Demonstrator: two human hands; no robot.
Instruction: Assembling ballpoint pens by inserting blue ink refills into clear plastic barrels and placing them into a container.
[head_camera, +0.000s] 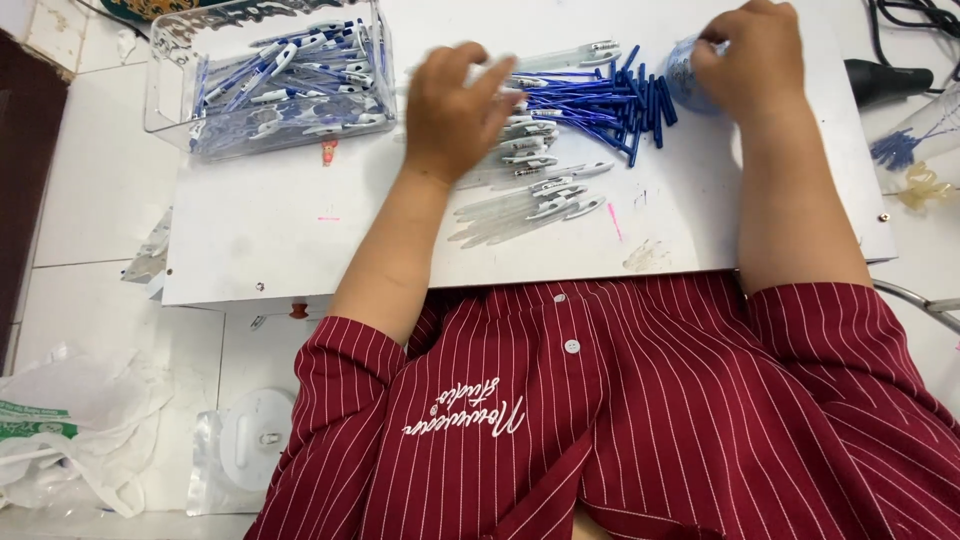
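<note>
My left hand (460, 105) rests palm down on a heap of clear pen barrels with white clips (540, 190) in the middle of a white board (280, 230). Its fingers reach toward a fan of blue pen refills (600, 105) just to the right. My right hand (750, 60) is at the far right of the board, its fingers curled over a small round bluish object (683, 75) beside the refills. What that object is cannot be told.
A clear plastic tray (270, 75) full of assembled blue and white pens stands at the board's far left. A black tool (890, 80) and a clear bag with blue parts (915, 135) lie off the right edge. White plastic bags (70, 430) lie on the tiled floor at the left.
</note>
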